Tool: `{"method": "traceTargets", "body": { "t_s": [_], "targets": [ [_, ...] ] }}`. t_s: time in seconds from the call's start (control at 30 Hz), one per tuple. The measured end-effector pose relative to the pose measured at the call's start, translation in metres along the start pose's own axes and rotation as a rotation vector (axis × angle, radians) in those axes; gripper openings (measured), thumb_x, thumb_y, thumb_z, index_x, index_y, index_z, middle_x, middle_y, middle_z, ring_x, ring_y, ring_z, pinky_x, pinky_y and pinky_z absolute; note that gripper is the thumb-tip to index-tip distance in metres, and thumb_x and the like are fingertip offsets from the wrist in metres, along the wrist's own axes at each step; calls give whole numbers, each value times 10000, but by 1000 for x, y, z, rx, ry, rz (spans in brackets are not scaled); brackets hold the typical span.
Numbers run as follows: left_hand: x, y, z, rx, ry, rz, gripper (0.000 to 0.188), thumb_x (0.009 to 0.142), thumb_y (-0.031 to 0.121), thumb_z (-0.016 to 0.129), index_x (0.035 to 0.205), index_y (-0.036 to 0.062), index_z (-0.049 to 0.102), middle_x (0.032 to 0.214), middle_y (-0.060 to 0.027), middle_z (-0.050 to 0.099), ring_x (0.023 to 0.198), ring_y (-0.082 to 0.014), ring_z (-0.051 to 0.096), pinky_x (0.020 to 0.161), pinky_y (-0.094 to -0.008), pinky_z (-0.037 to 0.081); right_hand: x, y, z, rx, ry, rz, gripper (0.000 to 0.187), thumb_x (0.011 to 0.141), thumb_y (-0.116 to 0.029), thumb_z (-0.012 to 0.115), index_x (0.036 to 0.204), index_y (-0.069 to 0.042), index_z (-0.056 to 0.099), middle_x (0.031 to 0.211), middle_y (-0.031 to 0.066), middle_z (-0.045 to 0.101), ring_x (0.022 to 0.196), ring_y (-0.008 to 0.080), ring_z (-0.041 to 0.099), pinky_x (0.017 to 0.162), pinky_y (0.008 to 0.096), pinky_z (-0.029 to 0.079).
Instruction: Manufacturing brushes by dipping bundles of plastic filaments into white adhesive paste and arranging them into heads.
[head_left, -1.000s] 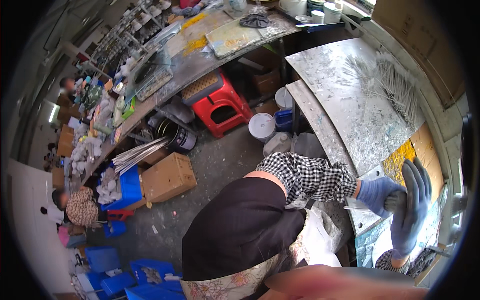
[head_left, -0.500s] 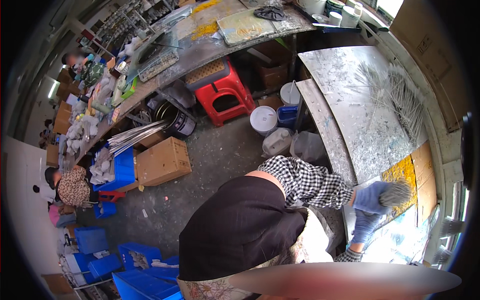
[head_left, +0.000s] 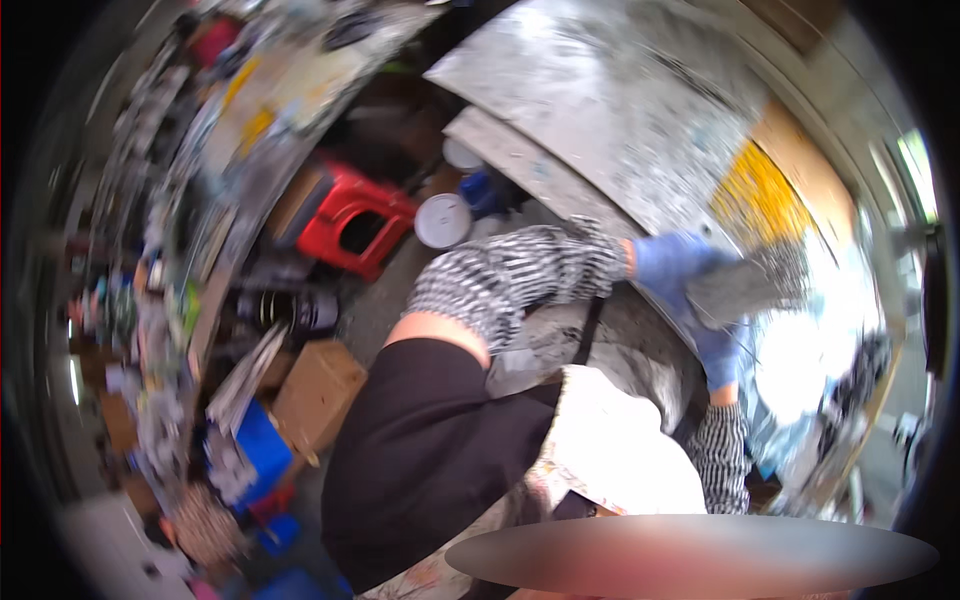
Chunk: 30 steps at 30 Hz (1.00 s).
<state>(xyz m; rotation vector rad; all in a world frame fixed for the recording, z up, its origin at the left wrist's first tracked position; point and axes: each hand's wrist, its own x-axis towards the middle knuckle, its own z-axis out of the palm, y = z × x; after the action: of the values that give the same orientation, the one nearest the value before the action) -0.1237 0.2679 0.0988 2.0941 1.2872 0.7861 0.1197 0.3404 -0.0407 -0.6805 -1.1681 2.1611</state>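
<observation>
Both my hands wear blue gloves and are together over the worktable (head_left: 600, 110). My left hand (head_left: 672, 265), reaching in from the left in a black-and-white checked sleeve, is closed around a bundle of thin grey wires (head_left: 745, 290). Below it my right hand (head_left: 718, 358) is closed against the near side of the same bundle. Its fingers are partly hidden and smeared by motion. The wires' bristly end points to the right, just under a yellow-coated patch (head_left: 762, 195) on the table.
A strip of cardboard (head_left: 800, 160) lies beside the yellow patch. Left of the table stand a red stool (head_left: 355, 215), a white-lidded bucket (head_left: 442, 221) and a cardboard box (head_left: 318, 400). Another person (head_left: 205, 525) is at the far lower left. Bright glare covers part of the tabletop.
The view has turned and is blurred. My hands and the wire bundle now appear higher and further left in the picture. Both hands stay at the bundle.
</observation>
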Motion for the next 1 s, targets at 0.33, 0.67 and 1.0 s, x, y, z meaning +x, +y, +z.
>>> {"method": "traceTargets", "body": {
  "t_s": [0.33,0.67,1.0],
  "targets": [
    [-17,-70,64,584,21,220,733,768,473,733,1369,112,520,1399,-87,528,1349,-266,431,1123,-414,327,-16,-3,62,-965,206,-345,922,623,-434,902,1339,-39,476,1200,179,605,1114,351,583,964,425,474],
    [-100,15,71,-922,-29,-504,838,706,325,888,1358,-12,484,1309,-122,595,1175,-196,582,1034,-351,468,-100,3,126,-515,178,44,1025,600,-352,948,1394,9,408,1285,133,592,1185,219,562,1037,335,456],
    [-123,13,109,-1025,143,-825,365,825,100,771,1145,-12,637,992,-66,700,810,-118,661,738,-259,560,-110,6,128,223,112,364,440,820,-136,773,1215,5,638,1104,69,685,1059,159,621,982,305,463]
  ]
}}
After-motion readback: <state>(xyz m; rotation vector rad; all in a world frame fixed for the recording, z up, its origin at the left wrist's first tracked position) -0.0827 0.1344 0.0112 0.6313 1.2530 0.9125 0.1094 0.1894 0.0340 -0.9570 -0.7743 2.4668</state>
